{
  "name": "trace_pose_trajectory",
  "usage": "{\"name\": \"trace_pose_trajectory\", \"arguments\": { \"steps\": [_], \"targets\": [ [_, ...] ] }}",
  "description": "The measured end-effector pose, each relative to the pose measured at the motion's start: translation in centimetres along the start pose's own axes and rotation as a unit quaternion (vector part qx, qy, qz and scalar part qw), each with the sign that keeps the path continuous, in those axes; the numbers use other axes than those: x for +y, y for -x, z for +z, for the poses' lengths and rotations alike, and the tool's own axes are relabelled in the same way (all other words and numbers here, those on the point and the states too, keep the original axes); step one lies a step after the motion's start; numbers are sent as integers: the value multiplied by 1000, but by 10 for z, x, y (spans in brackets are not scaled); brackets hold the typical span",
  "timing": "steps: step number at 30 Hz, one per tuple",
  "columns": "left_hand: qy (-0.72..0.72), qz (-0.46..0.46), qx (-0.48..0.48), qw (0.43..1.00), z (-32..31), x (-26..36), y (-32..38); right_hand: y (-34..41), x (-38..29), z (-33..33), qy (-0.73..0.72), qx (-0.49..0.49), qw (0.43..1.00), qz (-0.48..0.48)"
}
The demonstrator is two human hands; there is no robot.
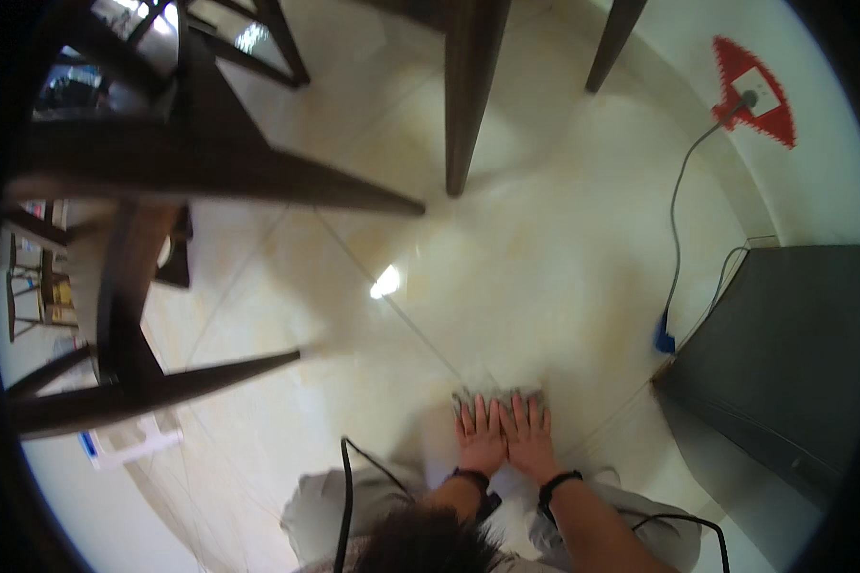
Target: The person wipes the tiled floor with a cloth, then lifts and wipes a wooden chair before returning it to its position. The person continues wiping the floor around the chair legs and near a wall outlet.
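Observation:
A greyish cloth lies on the glossy tiled floor near the lower middle of the head view. Both palms face down on it, side by side, with the thumbs close together. My left hand presses on its left part, fingers slightly spread and pointing away from me. My right hand rests flat on its right part in the same way. Dark bands circle both wrists. Much of the cloth is hidden under the hands.
Dark wooden chair legs stand at left, more furniture legs at the top. A grey cabinet is at right, with a cable running from a wall socket to a blue connector. A white object lies at lower left.

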State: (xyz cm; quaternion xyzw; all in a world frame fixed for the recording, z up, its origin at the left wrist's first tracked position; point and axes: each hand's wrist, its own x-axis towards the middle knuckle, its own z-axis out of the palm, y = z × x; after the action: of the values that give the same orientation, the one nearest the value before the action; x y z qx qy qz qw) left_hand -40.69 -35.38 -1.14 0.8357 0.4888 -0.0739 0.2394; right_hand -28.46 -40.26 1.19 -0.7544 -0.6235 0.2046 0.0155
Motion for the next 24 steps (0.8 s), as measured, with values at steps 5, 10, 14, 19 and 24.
{"name": "trace_pose_trajectory", "arguments": {
  "steps": [5, 10, 14, 19, 24],
  "targets": [
    [24, -2, -1, 1000, -3, 1, -4, -7, 0, -3, -1, -25, 1000, -7],
    [5, -7, -21, 1000, -1, 1, -5, -14, 0, -17, -8, -25, 1000, -8],
    [-13, 59, 47, 997, -5, -1, -32, -30, 2, -21, 9, 28, 1000, 11],
    [-15, 182, 129, 975, -36, 29, -165, -116, 72, -50, 68, 104, 991, 52],
    [-45, 210, 20, 976, -57, 81, -282, -179, 163, -80, 54, 100, 988, 107]
  ]
}}
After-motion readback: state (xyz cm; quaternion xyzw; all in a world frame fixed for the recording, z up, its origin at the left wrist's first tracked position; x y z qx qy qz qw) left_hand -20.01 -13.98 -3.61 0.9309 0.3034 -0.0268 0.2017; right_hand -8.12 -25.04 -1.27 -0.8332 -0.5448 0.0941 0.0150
